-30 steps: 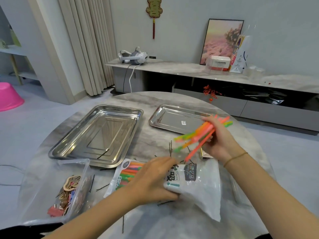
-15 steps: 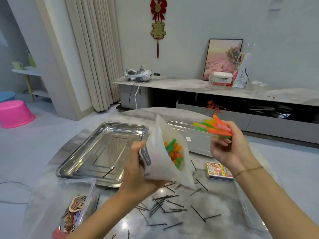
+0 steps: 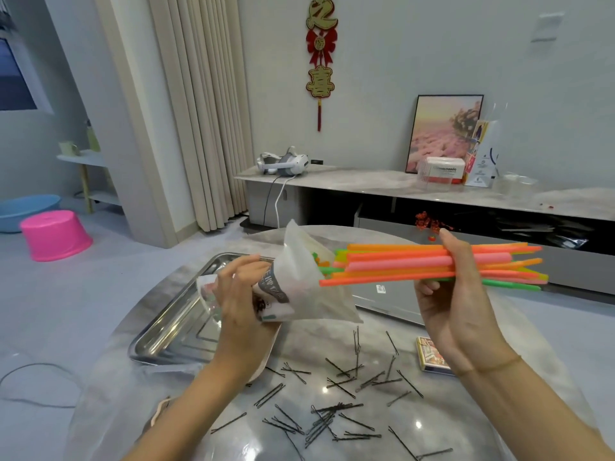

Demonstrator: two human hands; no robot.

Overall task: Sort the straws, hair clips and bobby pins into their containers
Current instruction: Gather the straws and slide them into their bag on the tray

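My right hand (image 3: pixel 456 304) grips a bundle of orange, pink and green straws (image 3: pixel 399 264), held level above the table. Their left ends point at the mouth of a translucent straw bag (image 3: pixel 299 291). My left hand (image 3: pixel 239 294) holds that bag up by its lower part; a few more straw ends show inside it. Several black bobby pins (image 3: pixel 332 410) lie scattered on the round marble table (image 3: pixel 466 410). A steel tray (image 3: pixel 173 331) sits at the left, a second steel tray (image 3: pixel 389 301) behind the straws.
A small printed box (image 3: pixel 432 357) lies on the table by my right wrist. A clear plastic bag (image 3: pixel 159 407) with a pale clip edge shows at the lower left. A grey cable (image 3: pixel 33 380) runs on the floor at the left.
My right hand has turned the straw bundle level and brought it toward the bag's mouth. My left hand, which lifted the bag off the table, has tipped it toward the straws. The view rose.
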